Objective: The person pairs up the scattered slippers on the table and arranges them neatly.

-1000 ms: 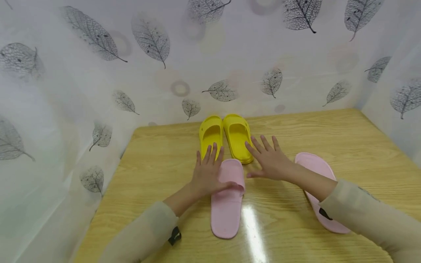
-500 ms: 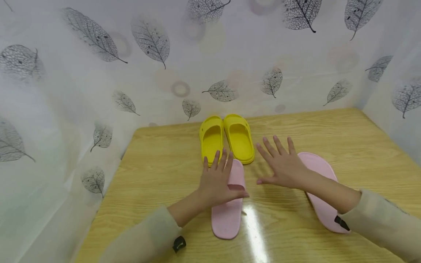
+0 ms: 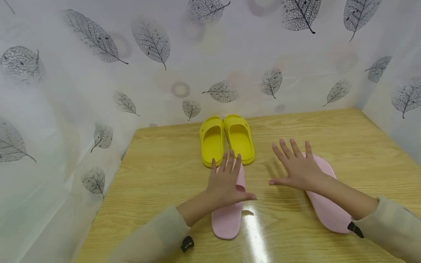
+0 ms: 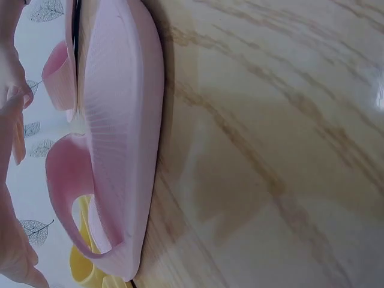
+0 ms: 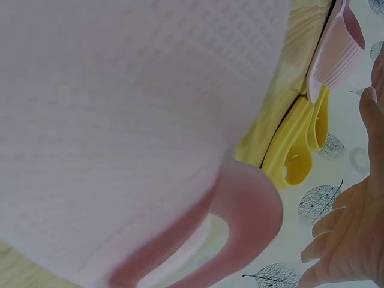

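My left hand (image 3: pixel 225 184) hovers with fingers spread over the left pink slipper (image 3: pixel 227 224), partly hiding its strap. In the left wrist view that slipper (image 4: pixel 123 114) lies on the table, apart from the hand (image 4: pixel 13 246). To the right, my right hand (image 3: pixel 300 170) is spread out too, above the toe end of the other pink slipper (image 3: pixel 329 215). My forearm covers part of this slipper. The right wrist view has it close up (image 5: pixel 120 120), with the hand (image 5: pixel 354 234) away from it. Neither hand holds anything.
A pair of yellow slippers (image 3: pixel 241 144) stands side by side at the back, just beyond the left pink slipper. Everything rests on a wood-grain table (image 3: pixel 158 175). Leaf-patterned sheeting (image 3: pixel 197 54) rises along the back and sides.
Both hands have drifted right and a little toward me, the right one further. The gap between them has widened. All the slippers have stayed where they were.
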Available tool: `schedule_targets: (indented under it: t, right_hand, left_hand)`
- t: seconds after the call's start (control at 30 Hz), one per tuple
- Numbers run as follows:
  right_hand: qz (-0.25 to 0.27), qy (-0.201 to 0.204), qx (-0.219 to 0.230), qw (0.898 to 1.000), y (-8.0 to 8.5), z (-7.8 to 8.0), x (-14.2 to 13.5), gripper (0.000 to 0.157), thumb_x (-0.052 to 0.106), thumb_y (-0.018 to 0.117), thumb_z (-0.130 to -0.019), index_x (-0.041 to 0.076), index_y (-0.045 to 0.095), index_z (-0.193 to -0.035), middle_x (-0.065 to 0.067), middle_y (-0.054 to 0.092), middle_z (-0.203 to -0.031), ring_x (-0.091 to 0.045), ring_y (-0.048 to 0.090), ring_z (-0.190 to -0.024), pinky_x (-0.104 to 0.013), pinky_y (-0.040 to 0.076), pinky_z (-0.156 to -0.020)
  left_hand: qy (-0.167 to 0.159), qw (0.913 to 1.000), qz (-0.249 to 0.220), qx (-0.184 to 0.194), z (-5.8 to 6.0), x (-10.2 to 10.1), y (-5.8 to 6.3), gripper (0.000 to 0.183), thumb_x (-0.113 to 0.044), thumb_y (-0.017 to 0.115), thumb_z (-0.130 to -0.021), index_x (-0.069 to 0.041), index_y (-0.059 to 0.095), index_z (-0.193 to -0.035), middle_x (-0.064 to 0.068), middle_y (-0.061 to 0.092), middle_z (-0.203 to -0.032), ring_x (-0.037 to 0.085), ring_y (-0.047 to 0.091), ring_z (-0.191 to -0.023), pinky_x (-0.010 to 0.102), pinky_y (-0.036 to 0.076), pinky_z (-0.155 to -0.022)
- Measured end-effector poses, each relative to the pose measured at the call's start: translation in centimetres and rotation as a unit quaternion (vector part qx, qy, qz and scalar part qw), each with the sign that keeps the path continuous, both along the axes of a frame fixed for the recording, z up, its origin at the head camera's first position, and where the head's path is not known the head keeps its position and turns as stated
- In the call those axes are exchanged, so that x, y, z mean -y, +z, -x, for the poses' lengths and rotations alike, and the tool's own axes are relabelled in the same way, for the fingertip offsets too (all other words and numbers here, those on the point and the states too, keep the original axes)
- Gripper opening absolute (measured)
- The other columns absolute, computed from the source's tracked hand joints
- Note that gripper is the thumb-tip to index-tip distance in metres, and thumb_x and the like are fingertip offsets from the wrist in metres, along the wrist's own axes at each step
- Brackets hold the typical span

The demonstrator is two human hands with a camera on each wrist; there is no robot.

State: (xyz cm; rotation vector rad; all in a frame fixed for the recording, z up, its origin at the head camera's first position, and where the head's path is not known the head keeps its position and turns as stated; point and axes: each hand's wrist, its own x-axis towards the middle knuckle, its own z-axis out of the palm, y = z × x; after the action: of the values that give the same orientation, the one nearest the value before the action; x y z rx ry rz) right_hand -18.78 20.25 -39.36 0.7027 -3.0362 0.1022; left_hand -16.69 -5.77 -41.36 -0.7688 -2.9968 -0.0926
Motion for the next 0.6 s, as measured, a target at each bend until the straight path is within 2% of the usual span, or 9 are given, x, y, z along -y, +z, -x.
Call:
schedule_targets:
  t: [0.17, 0.33, 0.5, 0.6]
  right_hand:
    - [0.006, -0.007, 0.000, 1.000, -0.3, -0.4, -1.1, 0.110, 0.076, 0.053, -0.075, 0.007, 0.014, -0.152, -0.028, 0.016, -0.153, -0.052, 0.010, -0.138, -0.069, -0.015, -0.103]
    - [0.001, -0.028, -0.001, 1.000, -0.6, -0.4, -1.9, 0.111, 0.077, 0.052, -0.075, 0.005, 0.016, -0.151, -0.029, 0.018, -0.152, -0.052, 0.012, -0.138, -0.073, -0.006, -0.103]
    - [0.002, -0.051, 0.003, 0.999, -1.0, -0.7, -2.8, 0.112, 0.076, 0.054, -0.074, 0.002, 0.018, -0.150, -0.030, 0.019, -0.151, -0.052, 0.013, -0.137, -0.074, -0.004, -0.102]
    - [0.011, -0.051, 0.003, 0.999, -1.2, -1.0, -3.3, 0.111, 0.074, 0.056, -0.075, 0.002, 0.017, -0.150, -0.030, 0.018, -0.151, -0.052, 0.012, -0.137, -0.074, -0.007, -0.102]
  left_hand:
    - [0.000, 1.0000, 0.005, -0.001, 0.0, -0.3, -0.6, 0.122, -0.088, 0.041, -0.069, -0.011, -0.001, -0.153, 0.011, -0.011, -0.157, 0.026, -0.005, -0.146, 0.060, 0.005, -0.113]
    - [0.005, 0.9999, 0.013, 0.000, 0.0, -0.2, -1.0, 0.123, -0.088, 0.042, -0.068, -0.011, -0.003, -0.152, 0.012, -0.010, -0.157, 0.024, -0.008, -0.145, 0.060, 0.006, -0.113]
    - [0.011, 0.9998, -0.008, 0.015, 0.1, -0.2, -1.5, 0.122, -0.087, 0.044, -0.069, -0.009, 0.001, -0.152, 0.016, -0.002, -0.158, 0.028, 0.002, -0.146, 0.061, 0.008, -0.112]
    - [0.023, 0.9988, -0.029, 0.032, 0.2, -0.1, -1.8, 0.123, -0.086, 0.048, -0.068, -0.009, 0.002, -0.152, 0.017, 0.000, -0.158, 0.030, 0.005, -0.146, 0.061, 0.006, -0.112]
